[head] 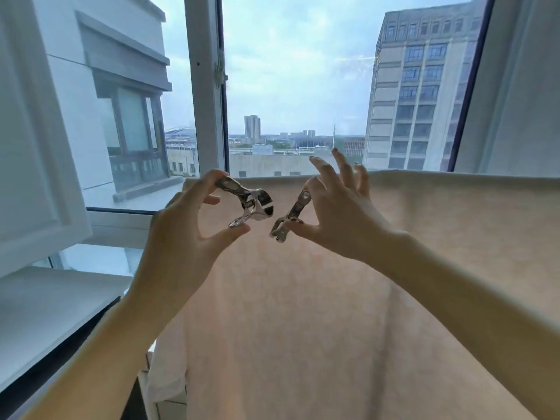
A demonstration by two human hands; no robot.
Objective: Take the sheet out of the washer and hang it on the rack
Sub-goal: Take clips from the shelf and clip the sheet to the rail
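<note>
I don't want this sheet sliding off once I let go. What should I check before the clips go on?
1. Sheet draped with its top fold level: ok.
2. Left hand holds the first clip between finger and thumb: ok.
3. Right hand pinches the second clip: ok.
4. Clip mouths open wide enough for the fold: cannot tell.
5. Rack bar lying straight under the fold: cannot tell, the sheet hides it.
6. Sheet already pinned anywhere along the visible fold: not ok, no clip is on it.
</note>
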